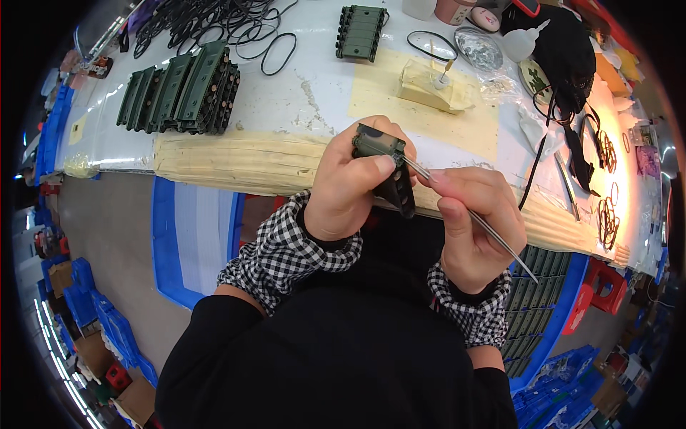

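My left hand [346, 182] is closed around a dark green plastic toy vehicle chassis [373, 143], held just above the table's padded front edge. A black band [400, 194] with dark round shapes runs along its near side. My right hand [482, 222] pinches a thin metal rod tool [493, 232] between thumb and fingers. The tool slants up to the left, and its far end meets the chassis beside my left thumb. Whether the tip is inside the chassis is hidden.
Several green chassis [179, 89] stand in a row at the left, and another chassis [361, 32] lies at the back. Black rubber loops [207, 21] are heaped behind. A taped block [436, 86] holds a small brush. Below are a blue tray [168, 250] and a chassis-filled crate [543, 307].
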Available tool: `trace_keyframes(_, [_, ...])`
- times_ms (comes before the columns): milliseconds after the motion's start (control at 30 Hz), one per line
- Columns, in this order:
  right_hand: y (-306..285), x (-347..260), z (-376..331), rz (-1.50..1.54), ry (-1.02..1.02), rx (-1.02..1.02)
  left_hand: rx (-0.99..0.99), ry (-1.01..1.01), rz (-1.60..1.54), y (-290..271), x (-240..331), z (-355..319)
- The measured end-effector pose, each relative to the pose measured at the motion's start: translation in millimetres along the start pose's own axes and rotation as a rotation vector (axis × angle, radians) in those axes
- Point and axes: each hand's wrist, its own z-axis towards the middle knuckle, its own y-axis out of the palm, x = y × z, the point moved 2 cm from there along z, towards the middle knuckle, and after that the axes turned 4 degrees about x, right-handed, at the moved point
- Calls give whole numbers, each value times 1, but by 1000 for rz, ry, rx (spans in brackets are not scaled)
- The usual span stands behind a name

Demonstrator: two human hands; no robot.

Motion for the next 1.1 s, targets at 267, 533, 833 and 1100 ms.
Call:
trace_keyframes(267, [-3,12,-12,385,209,158,22,462,604,-4,10,-2])
trace_keyframes(533, [9,2,-8,257,454,78,75,648,704,1,7,2])
trace_keyframes(833, [12,1,-6,293,453,79,16,599,754,0,9,-4])
trace_keyframes(1100, [13,3,-5,293,444,74,36,619,760,0,8,-3])
